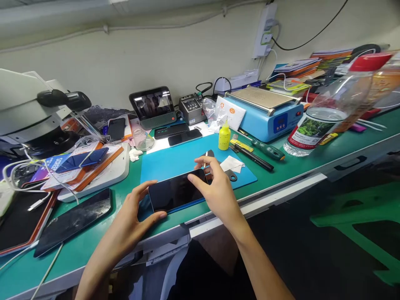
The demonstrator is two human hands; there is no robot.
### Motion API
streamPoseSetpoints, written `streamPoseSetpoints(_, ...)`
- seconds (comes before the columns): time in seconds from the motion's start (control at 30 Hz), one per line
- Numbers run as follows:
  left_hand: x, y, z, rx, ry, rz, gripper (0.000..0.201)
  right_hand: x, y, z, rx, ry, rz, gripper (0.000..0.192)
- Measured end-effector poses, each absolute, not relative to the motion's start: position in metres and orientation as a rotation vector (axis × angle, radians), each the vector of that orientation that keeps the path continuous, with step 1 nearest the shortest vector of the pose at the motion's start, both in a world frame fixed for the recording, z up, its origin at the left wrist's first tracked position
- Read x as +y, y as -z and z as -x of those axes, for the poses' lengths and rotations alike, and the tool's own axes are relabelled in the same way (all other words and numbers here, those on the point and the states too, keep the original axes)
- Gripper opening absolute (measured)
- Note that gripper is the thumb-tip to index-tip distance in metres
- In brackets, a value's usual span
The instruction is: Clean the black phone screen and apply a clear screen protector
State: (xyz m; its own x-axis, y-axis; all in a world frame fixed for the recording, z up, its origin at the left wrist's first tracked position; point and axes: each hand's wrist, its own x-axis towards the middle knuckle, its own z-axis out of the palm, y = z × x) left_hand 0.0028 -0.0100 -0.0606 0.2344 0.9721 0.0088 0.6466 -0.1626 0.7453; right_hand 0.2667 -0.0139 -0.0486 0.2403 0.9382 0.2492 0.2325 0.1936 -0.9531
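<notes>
Phone (176,191) between both hands, screen blank

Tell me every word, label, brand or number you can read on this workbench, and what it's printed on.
Nothing can be read for certain.
Clear plastic bottle: its green label has print, too blurred.
Blue heating machine: front display, digits too small.
White packet: orange marks, unreadable.
Blue card on the left: white lettering, too blurred.
Phone between the left hand and right hand: dark screen, no text.
</notes>
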Motion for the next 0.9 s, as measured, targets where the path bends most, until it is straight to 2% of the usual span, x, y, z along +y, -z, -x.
streamPoseSetpoints(0.33, -0.007, 0.067, -0.003, 1.431, -0.714, -1.928, 0.081, -0.012, 0.051, -0.266, -1.189, -0.659, 1.249, 0.018)
streamPoseSetpoints(0.6, -0.008, 0.065, -0.003, 1.414, -0.716, -1.974, 0.082, -0.011, 0.057, -0.253, -1.233, -0.525, 1.285, 0.035)
streamPoseSetpoints(0.77, -0.007, 0.063, -0.002, 1.404, -0.704, -1.969, 0.081, -0.011, 0.056, -0.257, -1.224, -0.534, 1.268, 0.02)
streamPoseSetpoints(0.9, -0.008, 0.062, -0.003, 1.418, -0.699, -1.946, 0.082, -0.011, 0.054, -0.261, -1.214, -0.572, 1.263, 0.018)
